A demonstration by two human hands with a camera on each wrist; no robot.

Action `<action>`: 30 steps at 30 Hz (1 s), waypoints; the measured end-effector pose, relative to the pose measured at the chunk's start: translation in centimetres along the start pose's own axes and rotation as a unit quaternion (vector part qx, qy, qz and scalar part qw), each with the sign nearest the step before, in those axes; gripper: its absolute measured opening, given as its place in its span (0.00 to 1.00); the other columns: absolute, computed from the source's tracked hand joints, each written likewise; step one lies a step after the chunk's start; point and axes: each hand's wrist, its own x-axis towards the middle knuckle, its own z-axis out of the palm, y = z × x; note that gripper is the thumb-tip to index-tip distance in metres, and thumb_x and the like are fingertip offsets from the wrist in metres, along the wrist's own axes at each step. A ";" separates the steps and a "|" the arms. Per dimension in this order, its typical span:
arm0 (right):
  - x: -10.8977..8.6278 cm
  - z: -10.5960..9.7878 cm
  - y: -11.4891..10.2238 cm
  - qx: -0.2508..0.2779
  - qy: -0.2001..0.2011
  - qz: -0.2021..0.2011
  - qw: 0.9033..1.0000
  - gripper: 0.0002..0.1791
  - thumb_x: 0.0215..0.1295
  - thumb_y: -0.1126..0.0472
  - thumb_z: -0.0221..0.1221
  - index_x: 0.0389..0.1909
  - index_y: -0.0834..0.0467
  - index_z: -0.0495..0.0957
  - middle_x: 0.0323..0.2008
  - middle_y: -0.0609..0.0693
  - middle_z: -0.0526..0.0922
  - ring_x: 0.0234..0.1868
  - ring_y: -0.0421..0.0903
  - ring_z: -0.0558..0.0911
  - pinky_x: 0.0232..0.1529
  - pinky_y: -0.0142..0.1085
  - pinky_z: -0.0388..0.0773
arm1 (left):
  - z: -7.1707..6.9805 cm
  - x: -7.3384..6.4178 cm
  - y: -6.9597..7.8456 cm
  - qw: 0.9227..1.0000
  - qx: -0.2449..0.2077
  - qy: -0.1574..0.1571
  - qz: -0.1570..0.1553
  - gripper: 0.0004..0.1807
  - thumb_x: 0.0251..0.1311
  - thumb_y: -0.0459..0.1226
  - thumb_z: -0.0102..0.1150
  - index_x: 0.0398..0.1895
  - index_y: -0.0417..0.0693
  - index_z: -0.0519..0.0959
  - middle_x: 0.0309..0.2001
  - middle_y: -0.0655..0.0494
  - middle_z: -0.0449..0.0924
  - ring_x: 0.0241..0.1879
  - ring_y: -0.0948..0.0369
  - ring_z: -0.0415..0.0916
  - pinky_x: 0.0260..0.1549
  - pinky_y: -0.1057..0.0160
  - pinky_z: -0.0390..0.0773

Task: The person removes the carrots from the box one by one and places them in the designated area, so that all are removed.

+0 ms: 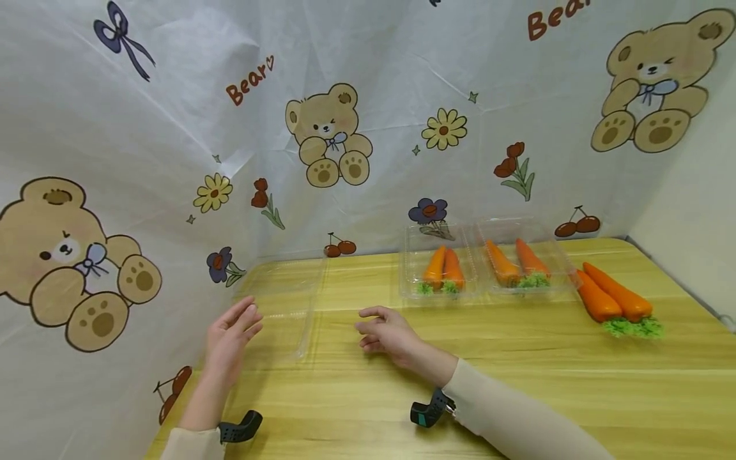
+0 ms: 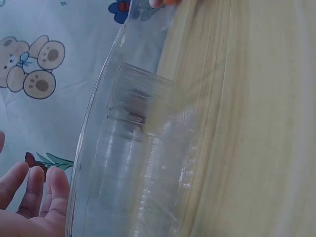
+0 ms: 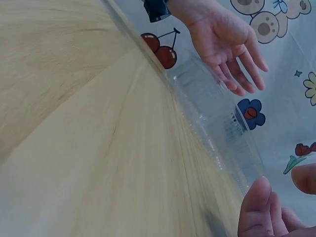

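Observation:
A clear plastic box [image 1: 303,335] stands on the left of the table, see-through enough that the wood grain shows behind its walls. My left hand [image 1: 228,338] hovers at its left side with fingers loosely bent and nothing in them. To the right of the box, my right hand [image 1: 391,337] is held over the table, its fingers relaxed and holding nothing. In the left wrist view the left fingers [image 2: 52,192] are beside the rim of the clear box [image 2: 148,182]. The right wrist view has the right fingertips [image 3: 256,202] near the other end of that box [image 3: 212,113].
Two clear boxes stand at the back, a left one [image 1: 407,284] and a right one [image 1: 489,289], each with two orange carrots inside. Two more carrots [image 1: 609,297] with green tops lie at the right. A bear-print cloth [image 1: 391,172] hangs behind and to the left.

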 end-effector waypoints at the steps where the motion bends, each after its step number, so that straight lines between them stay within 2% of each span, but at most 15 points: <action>1: -0.2 -0.2 -0.1 0.002 0.000 0.002 1.000 0.28 0.72 0.64 0.61 0.68 0.70 0.68 0.45 0.62 0.81 0.30 0.45 0.85 0.35 0.33 0.87 | 0.1 0.0 0.0 1.000 0.000 -0.001 -0.001 0.29 0.72 0.46 0.61 0.71 0.46 0.73 0.55 0.68 0.77 0.47 0.70 0.81 0.54 0.68 0.85; 5: -0.8 -1.0 -0.3 0.005 0.000 0.008 1.000 0.28 0.73 0.63 0.61 0.68 0.70 0.67 0.44 0.60 0.81 0.30 0.44 0.85 0.35 0.33 0.87 | 1.0 0.2 -0.2 1.000 0.005 -0.015 0.000 0.29 0.72 0.46 0.61 0.72 0.44 0.72 0.54 0.69 0.78 0.47 0.69 0.82 0.54 0.67 0.85; 14: -1.7 -3.3 -0.6 0.001 0.012 0.014 1.000 0.29 0.74 0.61 0.60 0.69 0.71 0.65 0.50 0.61 0.79 0.32 0.44 0.84 0.36 0.32 0.86 | 3.8 0.8 -0.3 0.999 0.026 -0.043 0.008 0.30 0.71 0.45 0.63 0.72 0.42 0.73 0.56 0.64 0.77 0.48 0.67 0.82 0.57 0.63 0.85; 23: -2.2 -5.0 -0.7 0.013 0.054 0.002 0.998 0.27 0.75 0.62 0.59 0.66 0.72 0.66 0.41 0.55 0.78 0.30 0.44 0.84 0.35 0.31 0.86 | 6.2 0.8 -0.1 0.997 0.014 -0.069 0.014 0.27 0.72 0.42 0.63 0.70 0.42 0.74 0.58 0.59 0.77 0.48 0.66 0.83 0.55 0.64 0.86; 30: -2.8 -5.8 -0.5 0.021 0.060 0.004 0.998 0.26 0.76 0.62 0.58 0.66 0.73 0.66 0.41 0.55 0.77 0.31 0.44 0.84 0.35 0.31 0.86 | 7.7 0.8 -0.2 0.997 0.002 -0.077 0.024 0.26 0.72 0.41 0.63 0.69 0.40 0.75 0.58 0.56 0.77 0.48 0.64 0.83 0.56 0.61 0.86</action>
